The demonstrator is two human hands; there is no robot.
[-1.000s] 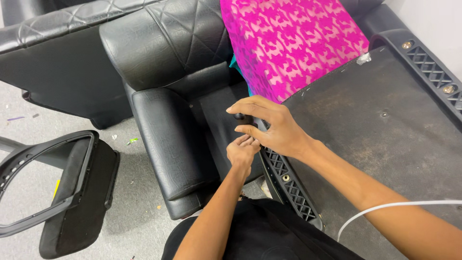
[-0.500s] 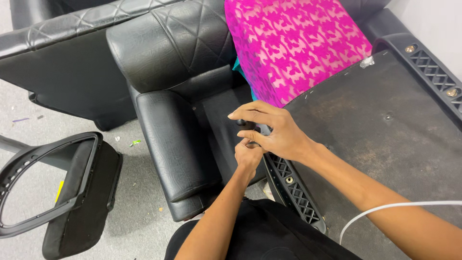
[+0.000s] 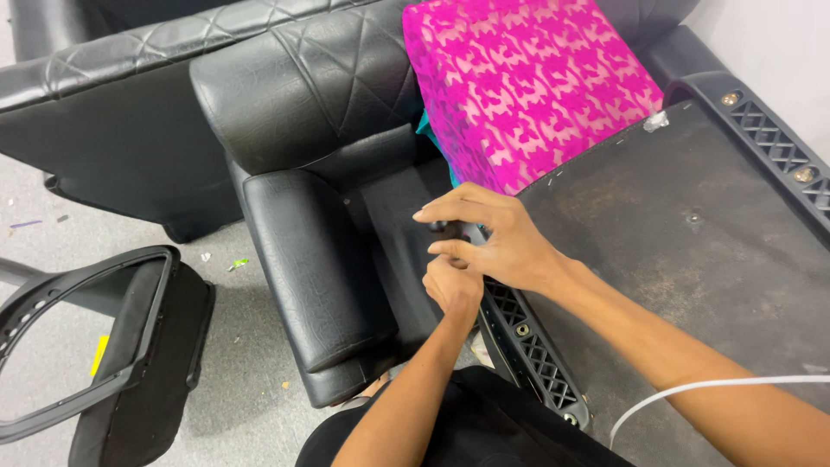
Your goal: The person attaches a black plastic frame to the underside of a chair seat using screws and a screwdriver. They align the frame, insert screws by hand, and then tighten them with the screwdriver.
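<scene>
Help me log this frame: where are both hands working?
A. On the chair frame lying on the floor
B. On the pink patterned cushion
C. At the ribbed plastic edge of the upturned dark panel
C: the right hand and left hand meet at the ribbed plastic edge, below the pink cushion.

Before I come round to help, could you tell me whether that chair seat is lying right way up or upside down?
Upside down: the seat base shows its flat dark underside and ribbed plastic frame facing up, with the pink cushion fabric beyond it. Both hands work at its edge.

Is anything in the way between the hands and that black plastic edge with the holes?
Nothing visible. The right hand and left hand already rest on the corner of the black plastic frame; what their fingers pinch is hidden.
</scene>
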